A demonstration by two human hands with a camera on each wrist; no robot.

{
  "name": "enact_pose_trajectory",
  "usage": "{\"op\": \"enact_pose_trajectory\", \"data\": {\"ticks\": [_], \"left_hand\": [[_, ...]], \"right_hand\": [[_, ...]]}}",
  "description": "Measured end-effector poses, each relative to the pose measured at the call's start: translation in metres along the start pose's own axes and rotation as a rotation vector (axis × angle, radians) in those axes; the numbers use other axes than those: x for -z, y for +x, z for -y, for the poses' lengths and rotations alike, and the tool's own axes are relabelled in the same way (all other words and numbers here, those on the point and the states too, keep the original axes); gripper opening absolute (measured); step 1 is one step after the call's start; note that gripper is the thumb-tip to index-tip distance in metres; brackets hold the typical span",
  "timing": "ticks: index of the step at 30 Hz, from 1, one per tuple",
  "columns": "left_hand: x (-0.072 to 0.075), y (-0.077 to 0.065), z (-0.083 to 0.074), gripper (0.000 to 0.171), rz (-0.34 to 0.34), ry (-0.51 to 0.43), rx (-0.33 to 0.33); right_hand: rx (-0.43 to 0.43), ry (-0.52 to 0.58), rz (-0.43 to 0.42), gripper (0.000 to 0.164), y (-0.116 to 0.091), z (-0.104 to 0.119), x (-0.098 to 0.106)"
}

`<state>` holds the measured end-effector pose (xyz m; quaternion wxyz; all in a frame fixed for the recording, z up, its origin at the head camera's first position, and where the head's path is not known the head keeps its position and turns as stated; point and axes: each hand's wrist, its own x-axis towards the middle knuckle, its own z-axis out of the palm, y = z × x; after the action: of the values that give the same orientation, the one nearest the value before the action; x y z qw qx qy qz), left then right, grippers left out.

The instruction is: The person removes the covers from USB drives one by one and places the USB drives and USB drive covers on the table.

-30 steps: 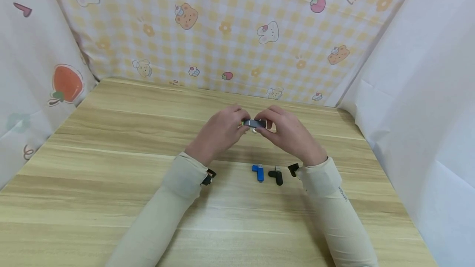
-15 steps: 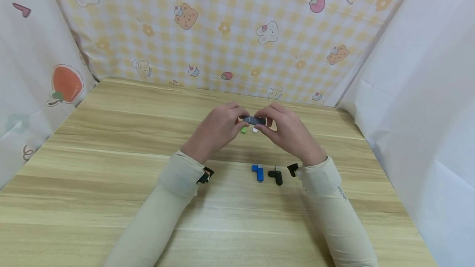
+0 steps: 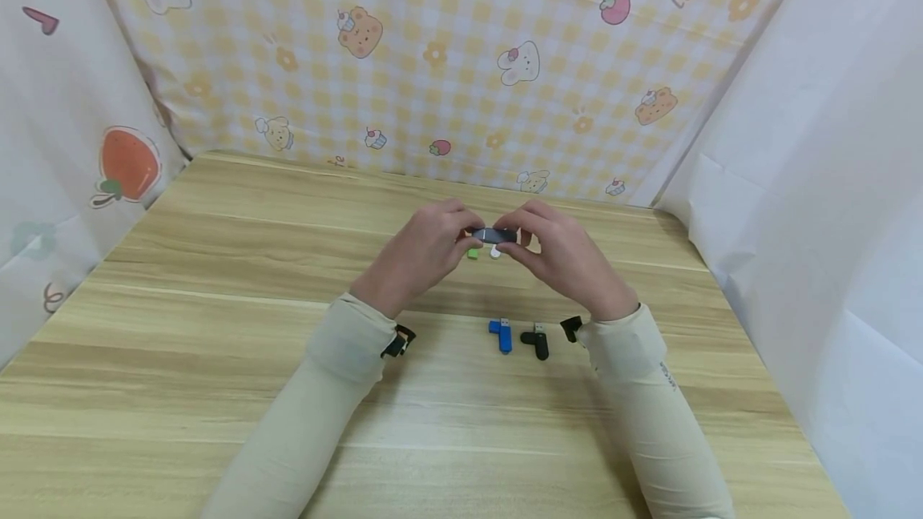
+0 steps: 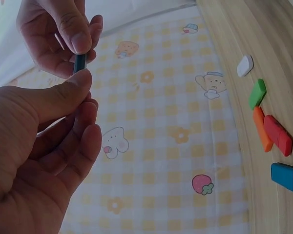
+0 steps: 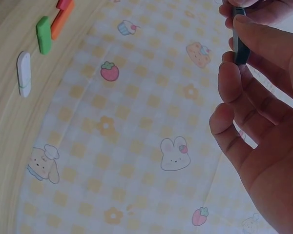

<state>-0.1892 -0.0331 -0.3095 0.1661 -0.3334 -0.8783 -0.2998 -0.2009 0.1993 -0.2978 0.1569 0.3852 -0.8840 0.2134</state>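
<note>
Holding a slim dark stick [image 3: 496,236] up over the counter [image 3: 216,343], two-handed, so going with that dark stick as the reference point for everything here. Gripping its left end with the left hand [image 3: 421,253], thumb and fingers [image 4: 86,117] brought together in a snug pinch. Pinching its right end with the right hand [image 3: 570,263], thumb on one side and fingers [image 5: 229,82] on the other, basically no gap except for the dark stick itself. Letting the spare fingers curl loosely beside it. Seeing a white piece [image 3: 495,252] and a green piece [image 3: 473,254] on the counter just below the dark stick in the head view, with the green one toward its left end and the white one near its middle. Spotting more in the left wrist view: an orange piece [image 4: 261,129], a red piece [image 4: 278,135] and a teal block [image 4: 285,176], all down on the counter, well apart from the dark stick and off to its right there. Also spotting a blue USB stick [image 3: 505,337], plug poking out, farther below the dark stick in the head view, plus a black USB stick [image 3: 541,347] below and past its right end. Hanging behind the dark stick: yellow-checked cloth [image 3: 433,86], cartoon prints and all.
</note>
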Motion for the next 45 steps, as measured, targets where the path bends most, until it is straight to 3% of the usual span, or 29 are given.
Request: {"op": "enact_pose_trajectory", "data": {"ticks": [19,45], "left_hand": [[0.0008,0.0002,-0.0010,0.020,-0.028,-0.008,0.030],[0.0046,0.0012,-0.0018,0.022,0.007,-0.020,0.062]], "right_hand": [[0.000,-0.012,-0.010,0.021,0.0009,0.0011,0.0021],[0.029,0.022,0.002,0.020,0.0017,-0.0024,0.0021]]}}
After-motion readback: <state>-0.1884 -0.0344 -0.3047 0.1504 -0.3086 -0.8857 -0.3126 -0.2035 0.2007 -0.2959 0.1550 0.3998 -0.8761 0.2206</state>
